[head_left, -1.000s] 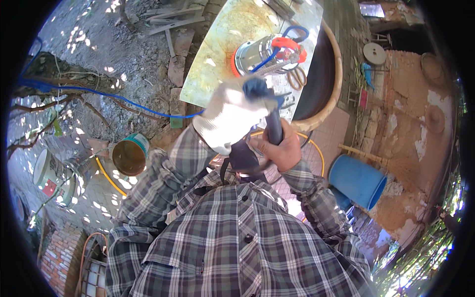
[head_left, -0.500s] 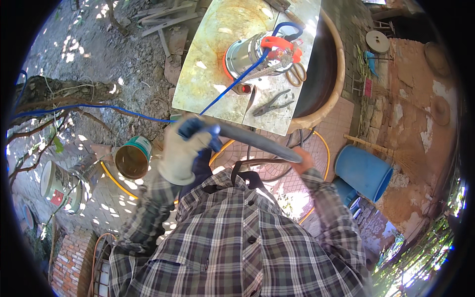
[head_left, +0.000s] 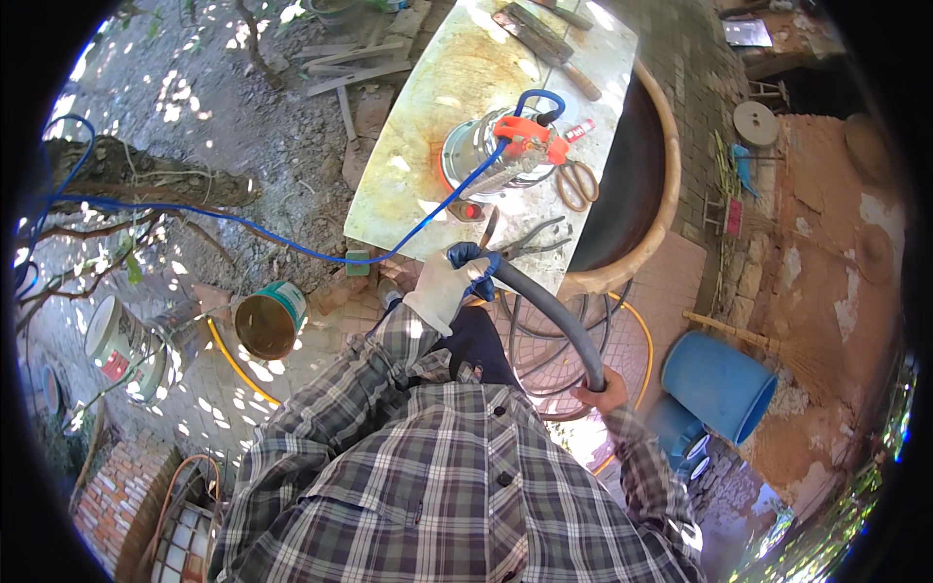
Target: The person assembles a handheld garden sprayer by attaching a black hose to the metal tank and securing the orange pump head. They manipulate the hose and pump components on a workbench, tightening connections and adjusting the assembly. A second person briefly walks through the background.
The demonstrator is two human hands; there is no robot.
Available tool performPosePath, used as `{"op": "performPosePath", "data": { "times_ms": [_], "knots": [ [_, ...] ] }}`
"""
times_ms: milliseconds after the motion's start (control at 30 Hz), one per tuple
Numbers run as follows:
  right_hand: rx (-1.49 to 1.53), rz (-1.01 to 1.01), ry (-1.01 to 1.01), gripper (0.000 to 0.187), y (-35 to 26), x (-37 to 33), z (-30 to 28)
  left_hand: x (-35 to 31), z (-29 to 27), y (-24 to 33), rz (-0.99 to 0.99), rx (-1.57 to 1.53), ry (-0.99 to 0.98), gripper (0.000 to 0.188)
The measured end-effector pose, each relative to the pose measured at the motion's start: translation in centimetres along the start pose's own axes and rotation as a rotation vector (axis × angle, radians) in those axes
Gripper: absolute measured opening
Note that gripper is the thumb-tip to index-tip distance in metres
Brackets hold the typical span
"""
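Observation:
My left hand, in a white glove with blue fingers, is closed round one end of a thick dark grey hose at the table's near edge. The hose bows down to the right, where my bare right hand grips it. On the pale tabletop, just beyond the gloved hand, lie pliers with their handles apart. Scissors rest farther back, beside a silver cylindrical device with an orange-red top. A blue cord runs from that device to the left.
Under the table's right side stands a large vat with a brown rim. A cleaver-like tool lies at the back. Loops of dark hose and a yellow hose cover paving. Buckets stand left; a blue barrel lies right.
The hose has gone from nearly straight to bent in a curve. My left hand has moved right to the table edge; my right hand has dropped lower, toward me.

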State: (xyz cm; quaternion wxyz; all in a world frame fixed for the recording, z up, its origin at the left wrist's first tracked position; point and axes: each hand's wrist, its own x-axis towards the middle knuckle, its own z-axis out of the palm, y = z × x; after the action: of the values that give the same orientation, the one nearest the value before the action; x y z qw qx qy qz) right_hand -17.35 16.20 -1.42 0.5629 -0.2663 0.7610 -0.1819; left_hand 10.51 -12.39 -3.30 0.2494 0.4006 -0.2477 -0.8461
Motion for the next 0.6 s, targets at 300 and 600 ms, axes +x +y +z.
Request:
{"op": "performPosePath", "data": {
  "times_ms": [300,600],
  "knots": [
    [-0.356,-0.651,0.072,0.053,-19.5,0.5,3.5,-0.6,0.8,0.9,-0.027,-0.129,0.063,0.023],
    [-0.469,-0.084,-0.38,0.046,-30.8,3.3,-3.3,-0.3,2.6,-0.4,0.033,-0.397,0.007,0.02]
  ]
}}
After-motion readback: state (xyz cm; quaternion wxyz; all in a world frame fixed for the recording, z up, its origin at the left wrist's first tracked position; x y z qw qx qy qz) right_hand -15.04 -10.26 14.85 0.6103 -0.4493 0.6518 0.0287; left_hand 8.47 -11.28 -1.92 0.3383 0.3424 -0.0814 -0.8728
